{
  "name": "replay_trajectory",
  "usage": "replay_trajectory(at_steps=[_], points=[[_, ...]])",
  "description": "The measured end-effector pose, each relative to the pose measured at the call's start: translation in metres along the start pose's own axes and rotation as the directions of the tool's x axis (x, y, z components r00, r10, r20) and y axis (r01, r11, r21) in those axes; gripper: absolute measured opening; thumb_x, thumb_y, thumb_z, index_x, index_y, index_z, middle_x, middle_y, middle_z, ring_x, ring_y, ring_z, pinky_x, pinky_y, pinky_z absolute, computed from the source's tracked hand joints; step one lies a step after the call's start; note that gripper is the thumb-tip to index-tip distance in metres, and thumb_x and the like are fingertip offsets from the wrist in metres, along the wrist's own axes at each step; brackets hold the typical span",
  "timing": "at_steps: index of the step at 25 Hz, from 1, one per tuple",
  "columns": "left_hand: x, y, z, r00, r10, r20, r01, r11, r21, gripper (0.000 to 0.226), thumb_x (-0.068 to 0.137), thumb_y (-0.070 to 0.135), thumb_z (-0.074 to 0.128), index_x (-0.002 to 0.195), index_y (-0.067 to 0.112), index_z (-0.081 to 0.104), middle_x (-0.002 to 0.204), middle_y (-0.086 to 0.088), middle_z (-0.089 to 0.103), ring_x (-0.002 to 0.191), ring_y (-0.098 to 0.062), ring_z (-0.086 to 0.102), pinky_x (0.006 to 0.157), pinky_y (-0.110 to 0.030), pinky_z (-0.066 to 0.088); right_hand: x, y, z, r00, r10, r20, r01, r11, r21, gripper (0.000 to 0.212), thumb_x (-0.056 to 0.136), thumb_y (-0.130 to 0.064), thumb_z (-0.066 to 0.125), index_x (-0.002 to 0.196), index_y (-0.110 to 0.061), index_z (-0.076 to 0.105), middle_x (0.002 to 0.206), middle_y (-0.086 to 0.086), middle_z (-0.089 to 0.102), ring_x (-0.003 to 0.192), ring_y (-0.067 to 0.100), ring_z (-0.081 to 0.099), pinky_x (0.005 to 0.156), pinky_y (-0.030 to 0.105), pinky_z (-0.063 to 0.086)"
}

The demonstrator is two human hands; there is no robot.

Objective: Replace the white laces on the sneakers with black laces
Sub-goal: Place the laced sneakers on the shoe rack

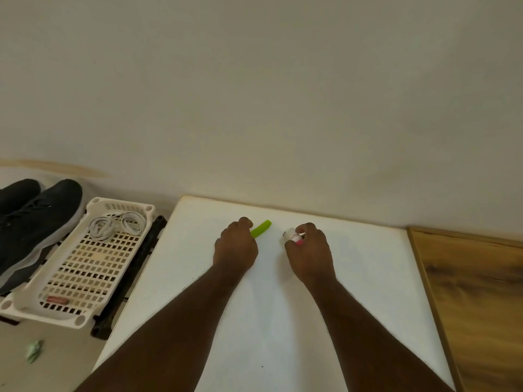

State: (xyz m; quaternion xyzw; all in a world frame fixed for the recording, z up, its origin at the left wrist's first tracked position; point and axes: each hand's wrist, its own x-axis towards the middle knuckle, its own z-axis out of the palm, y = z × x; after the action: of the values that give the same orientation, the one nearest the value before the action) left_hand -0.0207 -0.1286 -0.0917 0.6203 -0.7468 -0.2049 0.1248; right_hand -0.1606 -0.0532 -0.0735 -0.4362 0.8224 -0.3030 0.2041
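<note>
On the flat white bench (353, 278), the left hand (236, 247) has its fingers curled around a bright green plastic stick (261, 229), whose far end pokes out toward the wall. Just right of that hand, the right hand (310, 250) pinches a small white cylinder with a pink end (293, 236). Well left of the bench sits a cream perforated plastic tray (85, 267), with coiled white laces (116, 224) lying at its far end. Just left of the tray rest two dark grey sneakers with pale soles (34, 222), side by side, threaded with dark laces.
</note>
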Motion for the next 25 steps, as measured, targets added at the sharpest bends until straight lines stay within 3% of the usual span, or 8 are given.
replay_trajectory(at_steps=[3,8,12,15,18,21,25], points=[[-0.010,-0.009,-0.020,0.991,-0.127,0.031,0.131,0.953,-0.272,0.037,0.098,0.009,0.049,0.134,0.010,0.055,0.127,-0.012,0.060,0.118,-0.027,0.057,0.097,-0.030,0.042,-0.006,-0.022,0.007,0.996,-0.068,0.050,0.064,0.996,0.069,0.029,0.092,-0.023,0.064,0.119,-0.013,0.063,0.113,0.008,0.060,0.104,0.023,0.059,0.084,0.024,0.042],[-0.038,-0.081,-0.090,0.983,-0.177,-0.050,0.152,0.936,-0.317,0.026,0.100,0.012,0.051,0.120,0.010,0.067,0.114,-0.008,0.068,0.100,-0.021,0.062,0.079,-0.022,0.039,-0.031,-0.082,0.032,0.970,-0.212,0.120,0.198,0.973,0.123,0.030,0.094,-0.027,0.065,0.121,-0.015,0.060,0.111,-0.002,0.064,0.099,0.017,0.059,0.085,0.024,0.041],[-0.063,-0.172,-0.149,0.953,-0.262,-0.151,0.228,0.951,-0.209,0.022,0.097,0.009,0.054,0.111,0.015,0.070,0.106,-0.005,0.069,0.097,-0.022,0.063,0.079,-0.028,0.046,-0.064,-0.144,0.077,0.907,-0.356,0.224,0.341,0.935,0.102,0.030,0.096,-0.016,0.057,0.125,-0.015,0.062,0.118,0.005,0.061,0.109,0.021,0.059,0.089,0.021,0.038],[-0.080,-0.239,-0.173,0.915,-0.395,-0.085,0.388,0.917,-0.093,0.025,0.096,0.013,0.056,0.107,0.032,0.067,0.110,0.000,0.065,0.096,-0.023,0.064,0.082,-0.042,0.058,-0.091,-0.190,0.114,0.838,-0.452,0.307,0.447,0.890,0.091,0.025,0.095,-0.016,0.058,0.120,-0.014,0.061,0.114,0.006,0.064,0.102,0.021,0.060,0.081,0.023,0.039],[-0.088,-0.278,-0.182,0.888,-0.457,-0.043,0.459,0.888,0.035,0.030,0.089,0.017,0.065,0.106,0.042,0.064,0.114,0.003,0.061,0.097,-0.020,0.063,0.083,-0.045,0.058,-0.108,-0.225,0.146,0.792,-0.498,0.355,0.505,0.860,0.079,0.020,0.095,-0.018,0.059,0.115,-0.015,0.060,0.111,0.002,0.066,0.093,0.015,0.061,0.071,0.024,0.043],[-0.080,-0.298,-0.182,0.883,-0.469,-0.040,0.470,0.874,0.127,0.042,0.080,0.022,0.077,0.114,0.042,0.062,0.114,0.005,0.058,0.104,-0.019,0.058,0.092,-0.048,0.052,-0.116,-0.249,0.176,0.751,-0.517,0.412,0.554,0.832,0.035,0.026,0.096,-0.018,0.059,0.122,-0.015,0.060,0.116,0.003,0.065,0.103,0.017,0.064,0.082,0.031,0.057],[-0.065,-0.310,-0.176,0.911,-0.413,-0.006,0.405,0.891,0.206,0.050,0.079,0.022,0.078,0.121,0.041,0.060,0.124,0.004,0.059,0.117,-0.022,0.051,0.101,-0.048,0.046,-0.111,-0.255,0.205,0.720,-0.505,0.476,0.590,0.807,-0.036,0.033,0.095,-0.018,0.059,0.128,-0.014,0.061,0.119,0.008,0.064,0.108,0.023,0.063,0.089,0.040,0.056]])
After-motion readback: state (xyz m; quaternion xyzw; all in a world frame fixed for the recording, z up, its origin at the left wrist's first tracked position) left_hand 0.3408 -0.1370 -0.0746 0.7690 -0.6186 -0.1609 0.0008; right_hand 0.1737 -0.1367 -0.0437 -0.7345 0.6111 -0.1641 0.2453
